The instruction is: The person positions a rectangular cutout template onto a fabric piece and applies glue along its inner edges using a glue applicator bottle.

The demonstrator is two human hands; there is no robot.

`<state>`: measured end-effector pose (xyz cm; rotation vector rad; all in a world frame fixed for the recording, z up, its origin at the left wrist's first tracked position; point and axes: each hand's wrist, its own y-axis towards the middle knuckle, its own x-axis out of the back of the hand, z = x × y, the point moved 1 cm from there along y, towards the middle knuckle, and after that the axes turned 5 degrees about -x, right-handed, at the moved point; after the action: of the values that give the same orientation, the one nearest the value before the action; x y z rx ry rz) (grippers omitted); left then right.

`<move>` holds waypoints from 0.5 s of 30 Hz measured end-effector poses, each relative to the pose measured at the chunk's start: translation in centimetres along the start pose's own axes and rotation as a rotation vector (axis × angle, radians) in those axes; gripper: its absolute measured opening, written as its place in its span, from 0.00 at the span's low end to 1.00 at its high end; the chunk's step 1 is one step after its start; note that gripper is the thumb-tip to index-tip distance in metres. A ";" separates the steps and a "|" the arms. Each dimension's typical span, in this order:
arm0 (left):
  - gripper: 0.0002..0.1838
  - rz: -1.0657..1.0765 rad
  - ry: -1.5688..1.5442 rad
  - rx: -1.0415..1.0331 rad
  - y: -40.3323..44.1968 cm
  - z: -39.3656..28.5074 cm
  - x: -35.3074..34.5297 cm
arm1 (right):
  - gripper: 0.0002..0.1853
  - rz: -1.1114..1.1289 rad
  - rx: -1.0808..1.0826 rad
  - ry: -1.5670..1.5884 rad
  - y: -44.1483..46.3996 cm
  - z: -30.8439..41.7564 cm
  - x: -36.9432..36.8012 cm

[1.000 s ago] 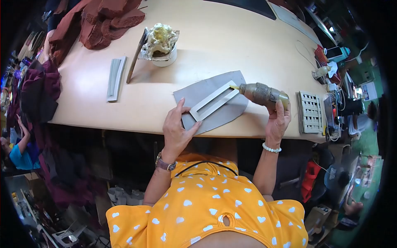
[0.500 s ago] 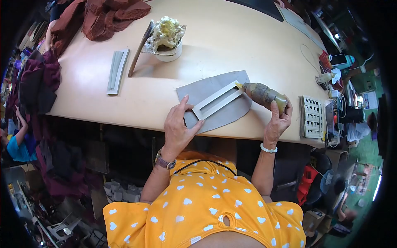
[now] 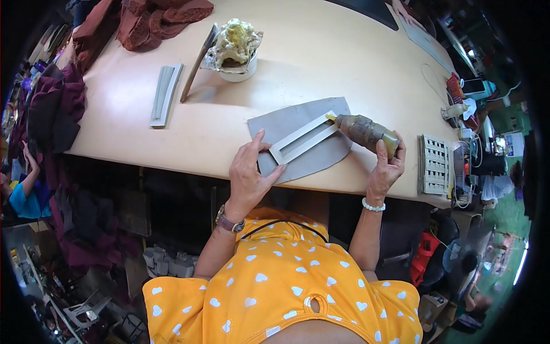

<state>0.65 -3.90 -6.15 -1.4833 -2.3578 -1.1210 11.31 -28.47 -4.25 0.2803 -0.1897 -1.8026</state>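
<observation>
A pale rectangular frame (image 3: 303,144) with a long slot lies slanted on a flat grey leather-like piece (image 3: 329,157). My left hand (image 3: 250,166) grips the frame's near-left end, thumb at the lower corner and fingers along the other side. In my right hand (image 3: 387,171) is a squeeze bottle (image 3: 366,133), its middle wrapped in a brown covering and yellowish contents showing at its base. The bottle lies nearly level, its yellow nozzle pointing left at the far-right end of the frame. Whether the tip touches the frame I cannot tell.
Beyond my left hand stand a white pot (image 3: 239,71) topped with crusted yellowish material and a leaning brown stick (image 3: 197,66). Pale strips (image 3: 165,94) lie left of it. Reddish-brown material (image 3: 154,26) is piled at the back left, and a slotted panel (image 3: 434,165) sits at right.
The view has shifted slightly. My hands, the bottle and the frame keep nearly the same positions relative to each other. Another person's hand shows more at the top right.
</observation>
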 end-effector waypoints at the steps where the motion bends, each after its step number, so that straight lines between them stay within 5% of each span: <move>1: 0.42 0.001 0.002 0.001 0.0 -0.1 0.0 | 0.24 0.009 -0.014 -0.002 -0.3 0.0 0.0; 15: 0.46 0.006 -0.001 0.031 -0.3 0.2 -0.1 | 0.26 0.211 -0.115 -0.022 -7.9 2.4 -3.4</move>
<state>0.51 -3.87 -6.49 -1.4795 -2.3586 -1.0778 4.09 -23.27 -3.85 0.1529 -0.1254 -1.6013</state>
